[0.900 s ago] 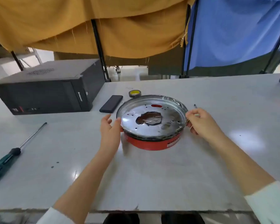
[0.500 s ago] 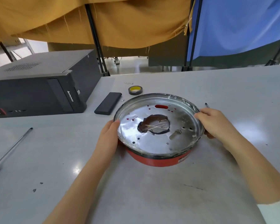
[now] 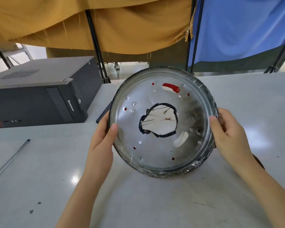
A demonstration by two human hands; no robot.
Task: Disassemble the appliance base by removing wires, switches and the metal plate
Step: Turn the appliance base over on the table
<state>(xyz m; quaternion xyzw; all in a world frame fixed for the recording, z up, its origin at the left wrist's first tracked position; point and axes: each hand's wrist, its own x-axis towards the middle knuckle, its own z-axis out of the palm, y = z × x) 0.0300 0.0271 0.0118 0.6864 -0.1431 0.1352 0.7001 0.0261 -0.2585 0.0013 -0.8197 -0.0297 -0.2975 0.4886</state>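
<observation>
The round appliance base [image 3: 155, 150] is tilted up toward me, showing its shiny metal plate with screws, small holes and a red slot. A ragged central hole [image 3: 160, 127] edged in black tape shows thin wires [image 3: 164, 116] with ring terminals behind it. My left hand [image 3: 100, 142] grips the left rim, thumb on the plate. My right hand [image 3: 227, 137] grips the right rim, thumb over the edge. The red underside is hidden behind the plate.
A black computer case [image 3: 39, 99] lies at the left back of the white table [image 3: 138, 203]. A screwdriver shaft [image 3: 10, 160] lies at the left edge. A black phone [image 3: 104, 113] peeks out behind my left hand. Yellow and blue cloths hang behind.
Both hands have lifted the base off the table and tipped its plate side toward me. The tape roll is now hidden behind it.
</observation>
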